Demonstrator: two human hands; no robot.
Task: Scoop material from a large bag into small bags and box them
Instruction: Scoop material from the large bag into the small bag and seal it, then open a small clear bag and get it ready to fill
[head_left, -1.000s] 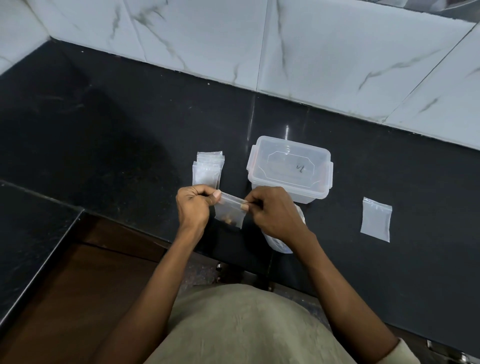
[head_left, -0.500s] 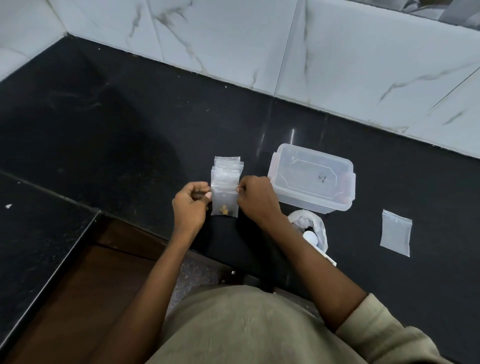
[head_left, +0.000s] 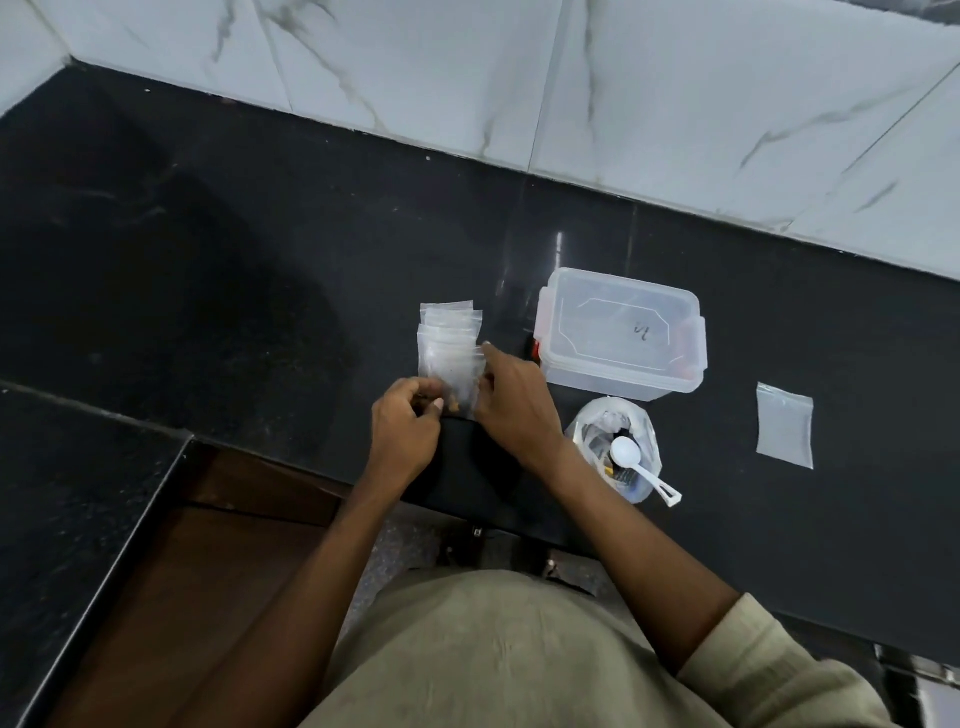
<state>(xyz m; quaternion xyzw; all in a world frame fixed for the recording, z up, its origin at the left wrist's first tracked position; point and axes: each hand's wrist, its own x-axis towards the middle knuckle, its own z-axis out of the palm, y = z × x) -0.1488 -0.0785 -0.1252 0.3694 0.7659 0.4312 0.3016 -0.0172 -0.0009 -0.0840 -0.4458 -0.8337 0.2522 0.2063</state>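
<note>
Near the worktop's front edge both hands (head_left: 457, 415) pinch a filled small bag (head_left: 460, 379) over the pile (head_left: 449, 325), while the lidded box (head_left: 621, 332) apparently awaits boxing.

clear lidded box (head_left: 621, 332), small dark handwritten mark on its lid, perhaps "12", too blurred to read

1. Open black countertop (head_left: 218, 270) stretches left of the stack of small bags (head_left: 449, 338).
2. The lidded plastic box (head_left: 621, 332) blocks the right, large bag (head_left: 615, 447) with spoon (head_left: 636, 465) just below.
3. A bare strip separates these from the lone empty bag (head_left: 784, 426).
</note>
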